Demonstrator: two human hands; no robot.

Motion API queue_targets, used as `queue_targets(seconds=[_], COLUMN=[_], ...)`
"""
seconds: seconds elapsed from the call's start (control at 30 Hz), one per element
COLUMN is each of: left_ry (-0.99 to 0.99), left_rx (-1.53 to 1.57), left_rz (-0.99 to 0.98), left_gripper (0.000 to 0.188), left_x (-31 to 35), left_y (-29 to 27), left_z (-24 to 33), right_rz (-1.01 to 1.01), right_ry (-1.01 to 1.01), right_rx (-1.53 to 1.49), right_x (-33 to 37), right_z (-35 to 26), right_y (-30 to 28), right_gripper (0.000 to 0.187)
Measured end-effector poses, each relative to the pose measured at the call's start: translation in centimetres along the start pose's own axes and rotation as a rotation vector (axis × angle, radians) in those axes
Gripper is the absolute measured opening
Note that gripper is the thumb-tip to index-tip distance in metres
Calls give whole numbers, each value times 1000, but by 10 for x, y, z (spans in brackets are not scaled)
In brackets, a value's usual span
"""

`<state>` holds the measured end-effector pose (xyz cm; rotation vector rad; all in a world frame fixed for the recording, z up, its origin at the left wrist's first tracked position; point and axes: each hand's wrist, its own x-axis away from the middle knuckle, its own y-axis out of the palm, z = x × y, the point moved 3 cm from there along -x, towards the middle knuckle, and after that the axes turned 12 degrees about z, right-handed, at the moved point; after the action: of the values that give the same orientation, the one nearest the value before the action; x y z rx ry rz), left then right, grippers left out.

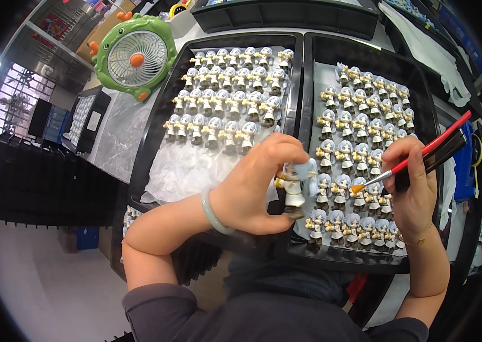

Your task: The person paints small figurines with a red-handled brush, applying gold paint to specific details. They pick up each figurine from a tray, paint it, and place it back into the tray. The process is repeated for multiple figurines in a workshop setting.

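Note:
A small chibi-style figurine [294, 191] with pale blue-grey hair and a white outfit stands upright between the thumb and fingers of my left hand [252, 191], held above the gap between two black trays. My right hand [415, 196] is closed around a red-handled paintbrush [432, 141], its orange-tipped bristles pointing left toward the figurine but apart from it. A black, long object [443, 157] is gripped alongside the brush; its kind is partly hidden by my fingers. Under my right hand, rows of similar figurines [343, 151] fill the right tray [332, 48].
The left tray [294, 57] holds several rows of figurines [215, 102] on white lining [190, 171]. Beyond its far left corner stands a green animal-shaped fan [137, 60]. Another black tray [286, 20] lies at the back, and a blue bin [466, 176] is at the right.

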<state>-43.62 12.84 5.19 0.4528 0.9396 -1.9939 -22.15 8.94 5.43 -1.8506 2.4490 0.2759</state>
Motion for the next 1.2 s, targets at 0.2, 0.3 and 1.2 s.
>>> queue_targets(seconds=[0.2, 0.3, 1.2], left_ry=[-8, -10, -225], left_rx=[-385, -408, -865], left_rz=[-10, -8, -256], left_gripper=[61, 61, 57], left_x=[-1, 0, 19], left_y=[-2, -3, -19], left_z=[7, 6, -85], right_rz=[-12, -28, 2], right_ry=[-62, -59, -52], right_rx=[102, 110, 112], right_x=[3, 4, 0], right_z=[-1, -1, 2], right_y=[3, 5, 1], right_gripper=[39, 38, 35])
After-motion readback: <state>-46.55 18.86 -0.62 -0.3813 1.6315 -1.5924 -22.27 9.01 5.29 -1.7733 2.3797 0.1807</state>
